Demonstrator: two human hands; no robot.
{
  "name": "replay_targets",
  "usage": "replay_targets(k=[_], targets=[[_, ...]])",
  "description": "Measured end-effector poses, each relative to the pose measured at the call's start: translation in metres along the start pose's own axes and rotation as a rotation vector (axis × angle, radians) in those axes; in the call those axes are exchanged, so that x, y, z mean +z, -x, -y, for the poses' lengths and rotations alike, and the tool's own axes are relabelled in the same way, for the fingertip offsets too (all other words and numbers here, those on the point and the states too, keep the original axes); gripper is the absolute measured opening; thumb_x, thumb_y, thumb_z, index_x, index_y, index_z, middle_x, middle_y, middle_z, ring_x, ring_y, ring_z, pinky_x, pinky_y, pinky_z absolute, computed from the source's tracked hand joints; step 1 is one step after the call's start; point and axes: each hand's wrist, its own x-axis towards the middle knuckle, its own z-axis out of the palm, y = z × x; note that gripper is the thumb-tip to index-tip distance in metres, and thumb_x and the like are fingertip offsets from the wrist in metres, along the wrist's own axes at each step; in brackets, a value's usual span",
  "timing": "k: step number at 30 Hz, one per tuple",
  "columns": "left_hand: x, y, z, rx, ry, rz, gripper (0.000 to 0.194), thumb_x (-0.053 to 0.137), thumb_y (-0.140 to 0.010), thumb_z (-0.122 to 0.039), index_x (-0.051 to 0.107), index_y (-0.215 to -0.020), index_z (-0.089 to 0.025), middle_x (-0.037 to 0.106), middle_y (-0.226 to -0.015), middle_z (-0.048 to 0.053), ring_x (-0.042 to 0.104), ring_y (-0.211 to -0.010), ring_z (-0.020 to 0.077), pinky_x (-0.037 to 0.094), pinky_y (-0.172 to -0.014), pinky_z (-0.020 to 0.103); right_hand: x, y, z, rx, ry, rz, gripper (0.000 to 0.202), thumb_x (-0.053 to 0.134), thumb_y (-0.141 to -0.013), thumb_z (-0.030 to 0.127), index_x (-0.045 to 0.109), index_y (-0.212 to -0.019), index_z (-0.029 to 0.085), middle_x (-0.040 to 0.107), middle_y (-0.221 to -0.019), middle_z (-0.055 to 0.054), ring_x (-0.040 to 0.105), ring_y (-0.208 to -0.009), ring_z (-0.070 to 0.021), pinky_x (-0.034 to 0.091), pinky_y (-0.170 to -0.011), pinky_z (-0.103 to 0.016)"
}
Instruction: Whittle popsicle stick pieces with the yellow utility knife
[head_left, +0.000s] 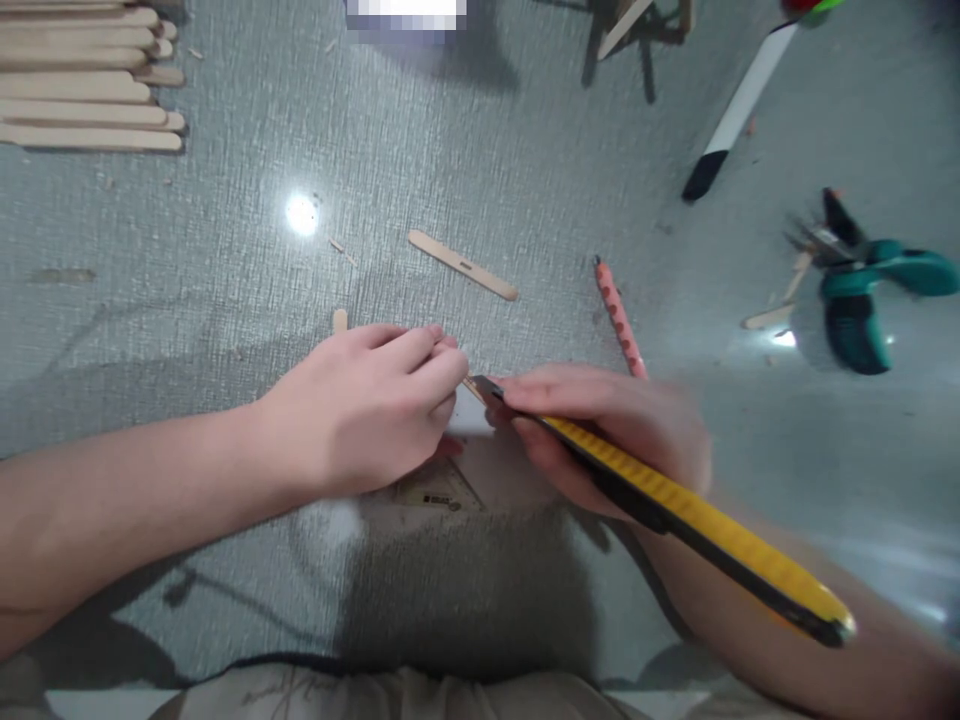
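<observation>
My right hand (607, 430) grips a yellow and black utility knife (697, 525), its blade tip near the fingertips of my left hand (367, 410). My left hand presses down on a wooden craft stick, of which only one rounded end (340, 320) and a sliver by the blade show. Under both hands lies a clear set-square ruler (439, 490), partly hidden. The knife tip meets the stick right beside my left fingertips.
A loose craft stick (463, 265) and a pink pencil (619, 318) lie just beyond the hands. A stack of craft sticks (86, 80) sits far left. Teal pliers (862, 290) and stick scraps lie at right, a black-and-white marker (739, 105) behind them.
</observation>
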Motion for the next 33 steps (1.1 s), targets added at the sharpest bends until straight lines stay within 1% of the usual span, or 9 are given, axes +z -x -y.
replay_targets(k=[4, 7, 11, 17, 20, 23, 27, 30, 33], targets=[[-0.001, 0.001, 0.000, 0.004, -0.005, 0.013, 0.041, 0.042, -0.105, -0.037, 0.075, -0.093, -0.017, 0.073, -0.107, 0.005, 0.068, -0.096, 0.0202, 0.056, -0.080, 0.032, 0.002, -0.003, 0.001, 0.010, -0.007, 0.040, 0.029, 0.061, -0.087, 0.006, 0.065, -0.107, 0.026, 0.077, -0.087, -0.002, 0.077, -0.078, -0.0172, 0.067, -0.071, -0.028], [-0.001, 0.000, 0.001, -0.002, 0.009, 0.011, 0.040, 0.042, -0.104, -0.036, 0.075, -0.092, -0.016, 0.073, -0.104, 0.005, 0.068, -0.091, 0.0207, 0.057, -0.077, 0.033, 0.002, -0.002, 0.002, 0.029, -0.008, 0.032, 0.032, 0.059, -0.087, 0.004, 0.064, -0.108, 0.027, 0.077, -0.087, -0.003, 0.076, -0.077, -0.0177, 0.067, -0.072, -0.030], [-0.001, 0.000, 0.001, 0.002, 0.014, -0.010, 0.040, 0.042, -0.104, -0.036, 0.075, -0.092, -0.016, 0.073, -0.104, 0.005, 0.068, -0.091, 0.0212, 0.056, -0.076, 0.033, 0.003, -0.001, 0.003, 0.045, -0.002, 0.039, 0.034, 0.059, -0.089, 0.005, 0.064, -0.110, 0.030, 0.077, -0.088, -0.002, 0.076, -0.077, -0.0185, 0.067, -0.072, -0.031], [0.000, -0.001, 0.001, 0.009, -0.003, 0.018, 0.040, 0.040, -0.104, -0.035, 0.075, -0.098, -0.017, 0.072, -0.107, 0.006, 0.066, -0.093, 0.0209, 0.053, -0.076, 0.032, 0.004, 0.000, 0.001, 0.041, 0.000, 0.036, 0.034, 0.061, -0.088, 0.004, 0.065, -0.111, 0.028, 0.078, -0.090, -0.002, 0.077, -0.078, -0.0177, 0.066, -0.075, -0.029], [0.000, -0.001, 0.001, 0.003, 0.005, 0.024, 0.040, 0.041, -0.104, -0.035, 0.076, -0.102, -0.016, 0.072, -0.107, 0.007, 0.066, -0.092, 0.0210, 0.053, -0.075, 0.033, 0.003, 0.000, 0.002, 0.041, -0.014, 0.046, 0.037, 0.061, -0.088, 0.004, 0.066, -0.114, 0.030, 0.077, -0.090, -0.002, 0.077, -0.077, -0.0187, 0.066, -0.073, -0.031], [-0.001, -0.001, 0.000, -0.002, 0.020, 0.012, 0.038, 0.043, -0.104, -0.033, 0.076, -0.100, -0.015, 0.073, -0.108, 0.007, 0.067, -0.093, 0.0215, 0.054, -0.075, 0.033, 0.003, -0.002, 0.006, 0.072, -0.017, 0.057, 0.039, 0.060, -0.088, 0.005, 0.065, -0.114, 0.033, 0.078, -0.091, -0.001, 0.076, -0.076, -0.0202, 0.067, -0.069, -0.035], [-0.002, -0.004, -0.001, -0.011, 0.047, 0.055, 0.039, 0.042, -0.105, -0.036, 0.075, -0.098, -0.016, 0.073, -0.110, 0.006, 0.066, -0.092, 0.0201, 0.054, -0.073, 0.031, 0.004, -0.005, 0.014, 0.087, 0.017, 0.048, 0.031, 0.062, -0.088, 0.008, 0.064, -0.111, 0.029, 0.077, -0.090, -0.001, 0.076, -0.078, -0.0200, 0.066, -0.068, -0.033], [-0.003, -0.006, -0.001, -0.027, 0.065, 0.080, 0.043, 0.039, -0.107, -0.037, 0.074, -0.097, -0.016, 0.073, -0.109, 0.006, 0.067, -0.089, 0.0198, 0.054, -0.073, 0.033, 0.004, -0.007, 0.019, 0.104, 0.045, 0.091, 0.028, 0.063, -0.088, 0.009, 0.063, -0.108, 0.029, 0.077, -0.087, -0.001, 0.075, -0.079, -0.0210, 0.063, -0.063, -0.033], [-0.004, -0.006, -0.001, -0.040, 0.072, 0.096, 0.043, 0.038, -0.107, -0.037, 0.074, -0.096, -0.015, 0.073, -0.108, 0.007, 0.067, -0.090, 0.0208, 0.056, -0.076, 0.034, 0.002, -0.009, 0.021, 0.116, 0.087, 0.132, 0.028, 0.061, -0.087, 0.008, 0.062, -0.104, 0.030, 0.077, -0.087, -0.001, 0.075, -0.077, -0.0221, 0.062, -0.059, -0.034]])
